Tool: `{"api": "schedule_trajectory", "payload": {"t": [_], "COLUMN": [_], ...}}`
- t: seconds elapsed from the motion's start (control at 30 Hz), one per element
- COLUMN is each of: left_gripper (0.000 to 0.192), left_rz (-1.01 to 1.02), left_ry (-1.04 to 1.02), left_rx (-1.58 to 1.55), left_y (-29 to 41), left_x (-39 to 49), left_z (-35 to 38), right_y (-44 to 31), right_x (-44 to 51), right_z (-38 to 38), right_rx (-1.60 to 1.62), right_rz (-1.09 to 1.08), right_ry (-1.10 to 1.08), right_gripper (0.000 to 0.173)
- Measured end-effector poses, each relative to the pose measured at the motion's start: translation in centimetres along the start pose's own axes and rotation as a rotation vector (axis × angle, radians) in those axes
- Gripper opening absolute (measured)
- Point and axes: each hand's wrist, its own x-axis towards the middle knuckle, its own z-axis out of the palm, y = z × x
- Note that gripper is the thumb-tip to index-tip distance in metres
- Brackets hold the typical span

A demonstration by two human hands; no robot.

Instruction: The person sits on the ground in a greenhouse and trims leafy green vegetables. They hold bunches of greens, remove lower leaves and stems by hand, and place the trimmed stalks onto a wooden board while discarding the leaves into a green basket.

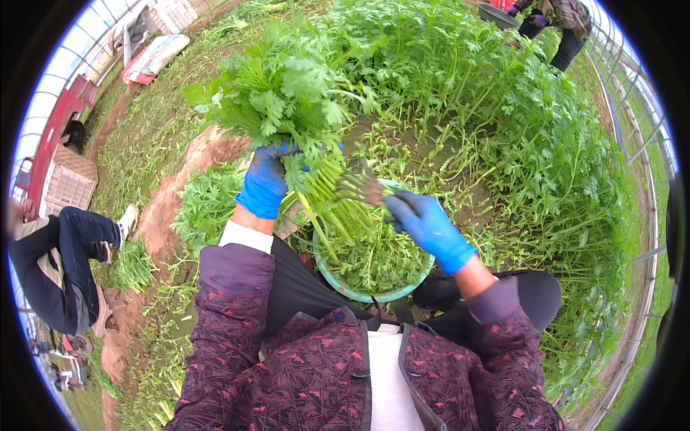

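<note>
My left hand [268, 172], in a blue glove, grips a thick bunch of leafy greens [280, 91] that look like crown daisy. Its leaves point up and away from me, and the pale stems [337, 188] fan out over a round basin. In my right hand [426, 223], also blue-gloved, is a small hand rake [366, 189], slightly blurred, its tines against or just over the stems. Between my legs stands the basin [396, 293] with its pale green rim. Loose trimmed leaves [377, 264] fill much of it.
Standing greens [539, 140] grow ahead and to the right. Cut greens [205, 207] lie beside my left arm. A person [59, 264] sits at far left, near plastic crates [70, 180]. Another person [566, 24] bends at top right beside a dark basin [497, 16].
</note>
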Motion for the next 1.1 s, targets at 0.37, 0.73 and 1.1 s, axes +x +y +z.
{"api": "schedule_trajectory", "payload": {"t": [0.37, 0.73, 1.1], "left_gripper": [0.06, 0.046, 0.036], "left_rz": [0.232, 0.13, 0.018], "left_ry": [-0.375, 0.039, 0.153], "left_rx": [0.266, -0.009, -0.035], "left_y": [2.5, -0.5, 0.4], "left_x": [0.9, 0.8, 0.1], "left_z": [3.7, 5.8, 4.2], "right_y": [10.7, 5.4, 8.0], "right_x": [-0.8, 1.7, -1.0], "right_z": [-4.4, 4.3, -2.4], "right_rx": [-0.274, 0.082, 0.272], "right_rz": [0.352, -0.115, 0.36], "right_ry": [0.006, -0.025, 0.182], "right_gripper": [0.044, 0.044, 0.041]}}
